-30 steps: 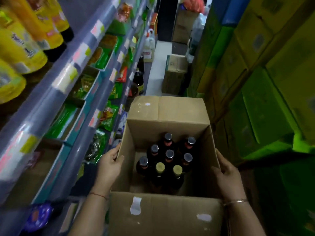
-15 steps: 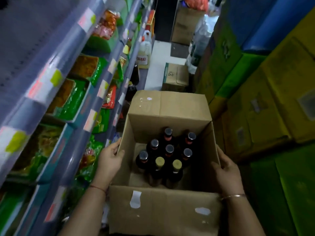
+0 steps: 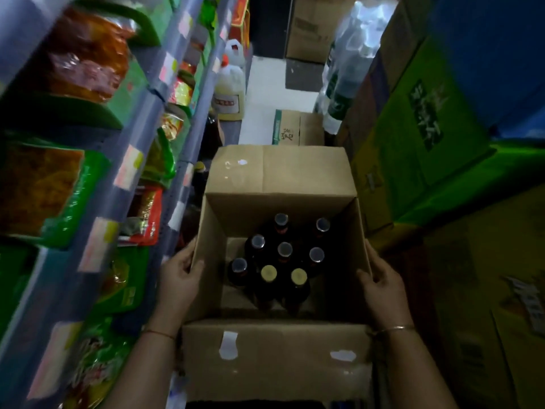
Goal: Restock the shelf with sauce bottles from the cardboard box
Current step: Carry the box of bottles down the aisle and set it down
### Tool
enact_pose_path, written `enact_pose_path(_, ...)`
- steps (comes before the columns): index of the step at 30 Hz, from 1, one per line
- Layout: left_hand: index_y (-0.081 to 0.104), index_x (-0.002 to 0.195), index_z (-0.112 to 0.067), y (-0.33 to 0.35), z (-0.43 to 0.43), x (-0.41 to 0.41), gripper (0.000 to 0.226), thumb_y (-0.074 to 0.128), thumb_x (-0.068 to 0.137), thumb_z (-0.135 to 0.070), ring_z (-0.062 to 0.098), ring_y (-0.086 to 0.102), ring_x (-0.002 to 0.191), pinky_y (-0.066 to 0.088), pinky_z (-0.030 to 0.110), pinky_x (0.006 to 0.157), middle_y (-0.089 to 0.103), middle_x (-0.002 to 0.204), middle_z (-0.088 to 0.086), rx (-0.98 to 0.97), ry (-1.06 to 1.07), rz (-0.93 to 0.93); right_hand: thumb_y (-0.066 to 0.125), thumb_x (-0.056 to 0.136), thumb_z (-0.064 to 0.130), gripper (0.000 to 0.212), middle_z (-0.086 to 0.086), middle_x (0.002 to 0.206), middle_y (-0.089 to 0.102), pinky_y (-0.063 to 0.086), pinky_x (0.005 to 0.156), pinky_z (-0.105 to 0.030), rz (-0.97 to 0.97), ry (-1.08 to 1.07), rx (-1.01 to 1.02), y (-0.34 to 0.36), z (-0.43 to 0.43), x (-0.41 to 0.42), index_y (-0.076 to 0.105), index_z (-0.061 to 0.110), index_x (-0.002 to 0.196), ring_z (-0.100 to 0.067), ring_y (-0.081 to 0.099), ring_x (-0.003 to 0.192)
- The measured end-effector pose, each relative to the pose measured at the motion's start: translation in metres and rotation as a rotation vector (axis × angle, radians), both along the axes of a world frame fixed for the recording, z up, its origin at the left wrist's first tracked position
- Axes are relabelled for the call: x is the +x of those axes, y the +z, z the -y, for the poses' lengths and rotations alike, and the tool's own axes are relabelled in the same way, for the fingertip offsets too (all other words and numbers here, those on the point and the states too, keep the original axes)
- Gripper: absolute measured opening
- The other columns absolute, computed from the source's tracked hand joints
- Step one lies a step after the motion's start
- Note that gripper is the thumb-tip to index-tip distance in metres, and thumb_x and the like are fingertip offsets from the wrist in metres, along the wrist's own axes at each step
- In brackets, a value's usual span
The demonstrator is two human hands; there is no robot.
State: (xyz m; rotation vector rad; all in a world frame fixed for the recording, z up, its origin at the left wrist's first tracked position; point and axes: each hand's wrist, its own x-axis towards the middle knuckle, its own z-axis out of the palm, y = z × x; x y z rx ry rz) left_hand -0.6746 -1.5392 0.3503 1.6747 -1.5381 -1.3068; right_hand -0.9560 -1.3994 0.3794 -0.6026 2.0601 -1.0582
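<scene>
cardboard box (image 3: pixel 274 355) open-topped | sauce bottles (image 3: pixel 284 255) upright, caps up | left hand (image 3: pixel 180 280), right hand (image 3: pixel 383 286) grip clasps box walls

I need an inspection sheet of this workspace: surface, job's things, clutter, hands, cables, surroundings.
Surface: pale aisle floor.
Job's things: open cardboard box; eight upright sauce bottles inside; two have yellow caps.
Clutter: small carton and oil jug ahead.
Hands: left hand and right hand grip the box's side walls.
Cables: nothing seen.
Surroundings: shelf with packets on left; stacked green cartons on right.
</scene>
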Motion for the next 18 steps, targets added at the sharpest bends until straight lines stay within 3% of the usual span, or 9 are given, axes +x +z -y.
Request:
enact_pose_path(7,0.045,0.137,-0.011,-0.071,0.042,-0.024,0.048,0.049,0.092,0.003,0.012,0.056,0.109,0.046,0.025,0.086,0.056,0.122,-0.004,0.010,-0.036,-0.027,0.049,0.092,-0.001,0.057,0.004,0.126,0.055,0.045,0.093,-0.030,-0.022,0.016,0.007,-0.075,0.046,-0.028,0.044,0.029,0.140,-0.013,0.052,0.116)
enact_pose_path(14,0.049,0.134,-0.011,-0.157,0.053,-0.035,0.044,0.051,0.092,0.001,0.014,0.058,0.104,0.046,0.023,0.081,0.058,0.113,-0.005,-0.012,0.010,-0.003,0.050,0.091,-0.003,0.055,0.004,0.130,0.055,0.041,0.091,-0.023,-0.055,0.036,0.000,-0.165,0.066,-0.039,0.044,0.022,0.140,-0.010,0.050,0.119)
enact_pose_path(18,0.049,0.134,-0.015,-0.199,0.049,-0.030,0.044,0.049,0.092,-0.001,-0.009,0.059,0.093,0.045,0.002,0.071,0.059,0.113,-0.007,-0.017,-0.029,0.005,0.052,0.091,-0.002,0.056,0.000,0.133,0.055,0.041,0.098,-0.030,-0.073,0.037,0.018,-0.215,0.060,-0.038,0.044,0.024,0.140,-0.015,0.051,0.120)
